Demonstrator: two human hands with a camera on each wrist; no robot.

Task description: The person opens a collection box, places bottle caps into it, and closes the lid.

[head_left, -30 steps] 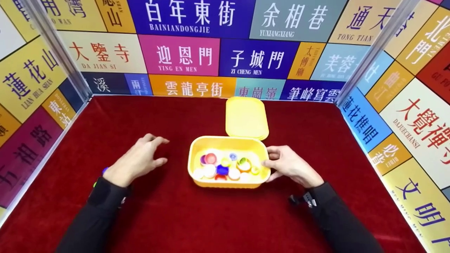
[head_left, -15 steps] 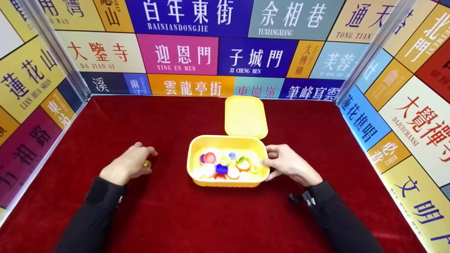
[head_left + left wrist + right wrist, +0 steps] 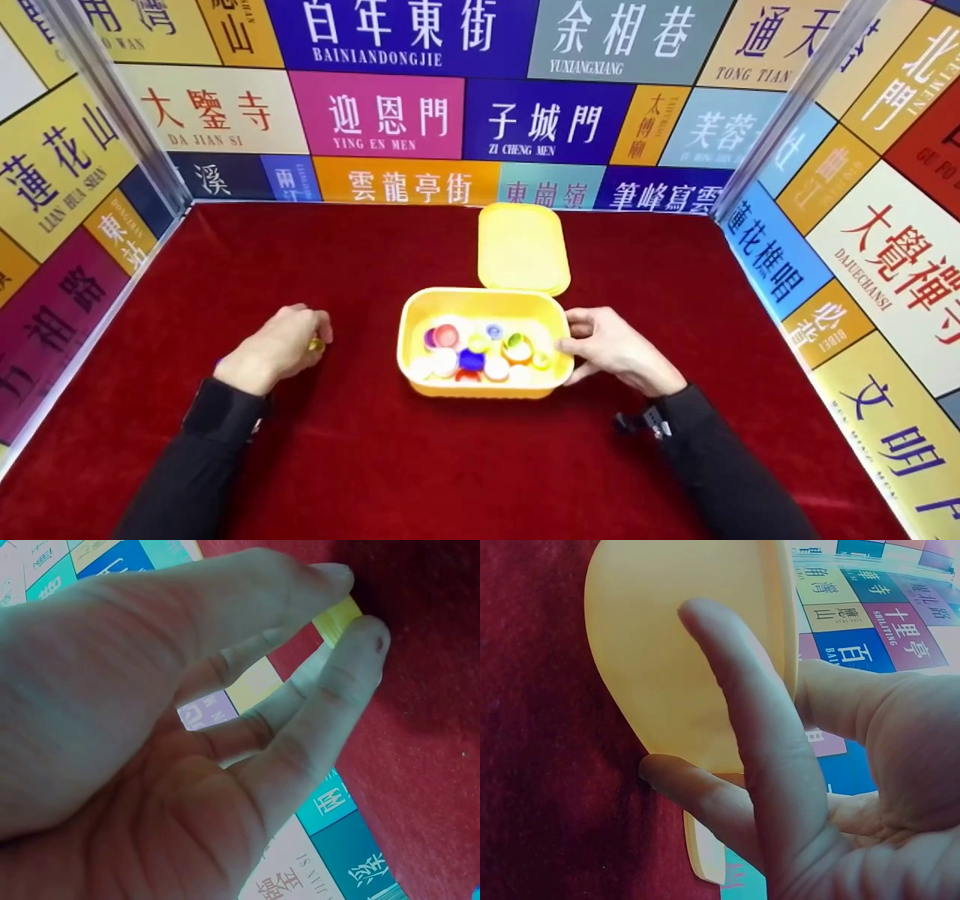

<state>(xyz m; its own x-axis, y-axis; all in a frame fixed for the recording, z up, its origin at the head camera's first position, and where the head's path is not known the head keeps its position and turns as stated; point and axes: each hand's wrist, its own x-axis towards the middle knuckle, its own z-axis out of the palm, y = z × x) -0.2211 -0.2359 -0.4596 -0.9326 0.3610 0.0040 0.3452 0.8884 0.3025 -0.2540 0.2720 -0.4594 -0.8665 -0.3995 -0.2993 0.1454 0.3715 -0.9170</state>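
On the left side of the table, my left hand (image 3: 274,349) pinches a small yellow bottle cap (image 3: 339,618) between thumb and fingertip, its ridged edge showing in the left wrist view. My right hand (image 3: 619,349) holds the right end of a yellow plastic box (image 3: 431,391), thumb and fingers at its wall. Loose bottle caps lie inside the box, among them a blue one (image 3: 471,360), a pink one (image 3: 446,335) and several white ones. In the right wrist view, the fingers (image 3: 739,682) overlap the box's end wall.
Behind the box, a yellow lid (image 3: 523,247) lies flat on the dark red tablecloth (image 3: 360,465). Printed panels (image 3: 379,116) with large characters wall off the back and both sides. A speck of blue peeks out beside the left wrist.
My left hand has drawn back to the left and its spread fingers have closed on the yellow bottle cap. The right hand stays at the box.
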